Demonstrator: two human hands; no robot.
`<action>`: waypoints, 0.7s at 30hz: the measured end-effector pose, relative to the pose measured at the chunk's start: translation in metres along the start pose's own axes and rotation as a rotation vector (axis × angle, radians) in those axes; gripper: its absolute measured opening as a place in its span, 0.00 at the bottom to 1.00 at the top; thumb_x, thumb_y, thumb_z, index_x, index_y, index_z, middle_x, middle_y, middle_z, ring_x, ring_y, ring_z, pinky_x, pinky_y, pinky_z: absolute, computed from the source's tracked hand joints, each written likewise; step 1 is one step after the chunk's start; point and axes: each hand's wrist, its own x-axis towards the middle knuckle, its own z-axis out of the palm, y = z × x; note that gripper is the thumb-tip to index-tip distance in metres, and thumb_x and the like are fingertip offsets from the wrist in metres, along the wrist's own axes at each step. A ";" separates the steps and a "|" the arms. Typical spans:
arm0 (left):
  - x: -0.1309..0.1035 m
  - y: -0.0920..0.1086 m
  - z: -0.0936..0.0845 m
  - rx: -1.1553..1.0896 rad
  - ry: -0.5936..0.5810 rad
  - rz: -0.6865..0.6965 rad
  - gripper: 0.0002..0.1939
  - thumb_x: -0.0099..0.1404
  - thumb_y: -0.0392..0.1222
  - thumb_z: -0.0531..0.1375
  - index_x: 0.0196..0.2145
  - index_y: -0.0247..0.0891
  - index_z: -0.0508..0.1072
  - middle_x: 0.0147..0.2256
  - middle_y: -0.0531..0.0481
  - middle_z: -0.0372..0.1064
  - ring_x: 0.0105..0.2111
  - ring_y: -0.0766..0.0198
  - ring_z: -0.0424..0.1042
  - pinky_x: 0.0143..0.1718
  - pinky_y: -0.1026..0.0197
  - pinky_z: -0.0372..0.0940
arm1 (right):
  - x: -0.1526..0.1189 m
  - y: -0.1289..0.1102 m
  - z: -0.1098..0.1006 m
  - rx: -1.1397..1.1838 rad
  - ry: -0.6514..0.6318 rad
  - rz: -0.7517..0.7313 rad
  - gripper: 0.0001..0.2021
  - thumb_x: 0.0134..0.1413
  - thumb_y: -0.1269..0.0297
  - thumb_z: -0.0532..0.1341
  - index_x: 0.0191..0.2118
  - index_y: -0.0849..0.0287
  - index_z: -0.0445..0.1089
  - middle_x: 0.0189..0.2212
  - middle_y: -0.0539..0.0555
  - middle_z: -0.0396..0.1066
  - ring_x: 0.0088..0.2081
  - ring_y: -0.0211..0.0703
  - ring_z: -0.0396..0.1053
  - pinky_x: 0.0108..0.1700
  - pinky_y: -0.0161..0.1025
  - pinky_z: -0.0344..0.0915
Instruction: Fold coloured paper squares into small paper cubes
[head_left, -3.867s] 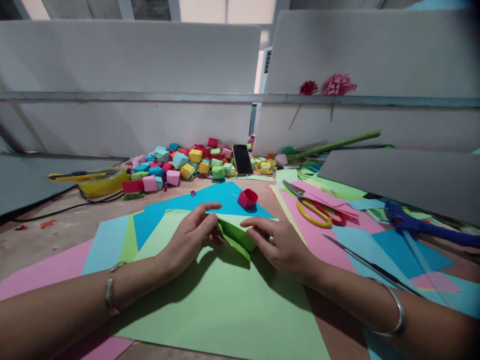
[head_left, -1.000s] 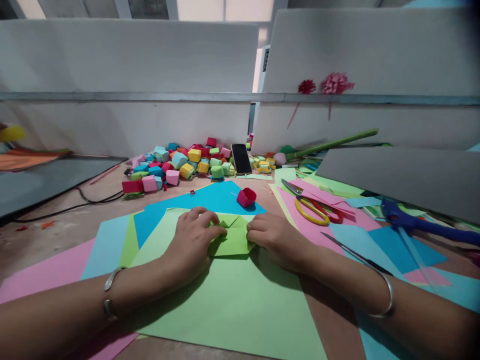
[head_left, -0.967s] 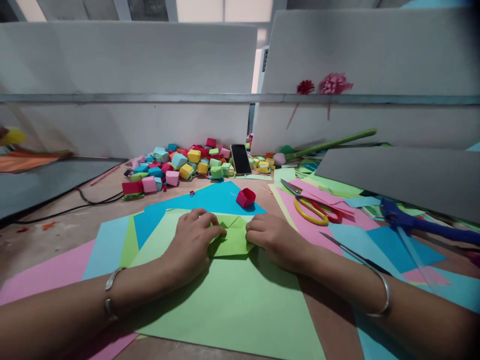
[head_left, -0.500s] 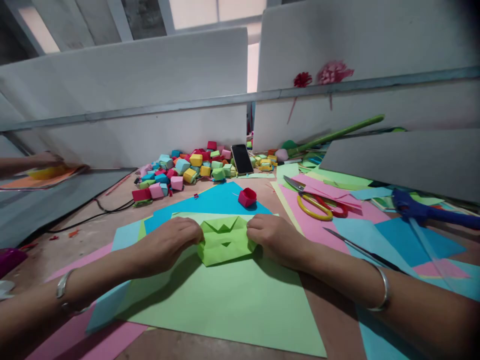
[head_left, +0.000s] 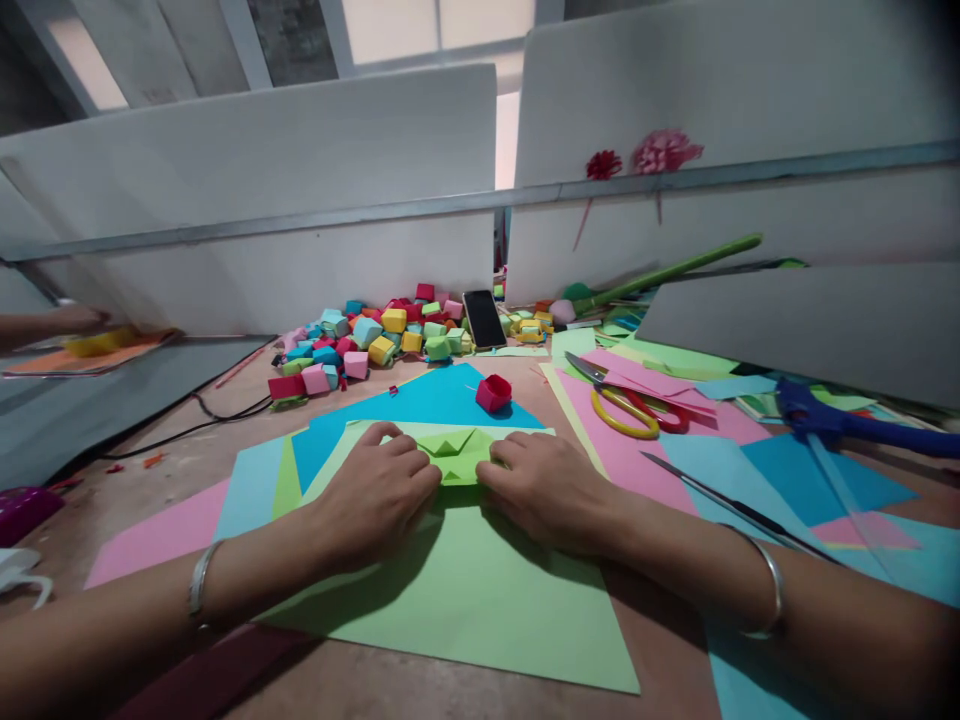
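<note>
A folded piece of lime green paper (head_left: 459, 462) is held between my two hands, with creased triangular flaps facing up. My left hand (head_left: 386, 487) grips its left side, fingers bent and closed. On its right side my right hand (head_left: 536, 487) pinches the near edge, thumb and fingers together. My hands cover both ends of the folded paper. Beneath lies a large pale green sheet (head_left: 480, 610), overlapping a blue sheet (head_left: 405, 402). A small red paper box (head_left: 494, 394) sits on the blue sheet just beyond my right hand.
Several coloured paper boxes (head_left: 394, 320) are heaped at the back beside a phone (head_left: 484, 318). To the right lie scissors (head_left: 627, 412), a thin pointed black tool (head_left: 735, 505) and a blue-handled tool (head_left: 840, 418). Another person's hand (head_left: 79, 318) shows at far left.
My left hand has moved right, closer to my right hand, and now covers more of the folded paper. The green paper's near edge is now gathered between both hands. The view shifted slightly.
</note>
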 end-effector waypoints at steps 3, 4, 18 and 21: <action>0.004 -0.002 0.003 -0.117 -0.051 -0.082 0.13 0.67 0.35 0.47 0.30 0.37 0.69 0.31 0.45 0.71 0.33 0.57 0.68 0.35 0.56 0.57 | 0.005 0.003 0.010 0.101 0.016 0.104 0.12 0.62 0.65 0.54 0.29 0.61 0.69 0.30 0.56 0.71 0.33 0.44 0.66 0.32 0.39 0.50; 0.006 -0.003 0.004 -0.150 -0.056 -0.118 0.12 0.67 0.34 0.47 0.31 0.37 0.69 0.32 0.45 0.71 0.33 0.58 0.69 0.33 0.58 0.57 | 0.008 0.004 0.013 0.165 0.018 0.150 0.11 0.61 0.65 0.55 0.30 0.62 0.70 0.31 0.56 0.72 0.34 0.44 0.66 0.33 0.39 0.51; 0.014 -0.015 0.023 -0.342 -0.028 -0.400 0.10 0.63 0.49 0.57 0.33 0.40 0.70 0.30 0.48 0.73 0.28 0.58 0.69 0.25 0.63 0.52 | 0.017 0.003 0.020 0.325 -0.037 0.336 0.15 0.55 0.58 0.63 0.45 0.62 0.69 0.37 0.59 0.73 0.37 0.49 0.69 0.33 0.38 0.56; 0.005 -0.022 0.026 -0.364 -0.022 -0.450 0.10 0.62 0.49 0.57 0.33 0.40 0.68 0.28 0.51 0.72 0.26 0.60 0.68 0.24 0.64 0.51 | 0.015 0.003 0.022 0.359 -0.012 0.315 0.15 0.56 0.63 0.63 0.49 0.57 0.67 0.38 0.56 0.69 0.39 0.46 0.67 0.35 0.37 0.57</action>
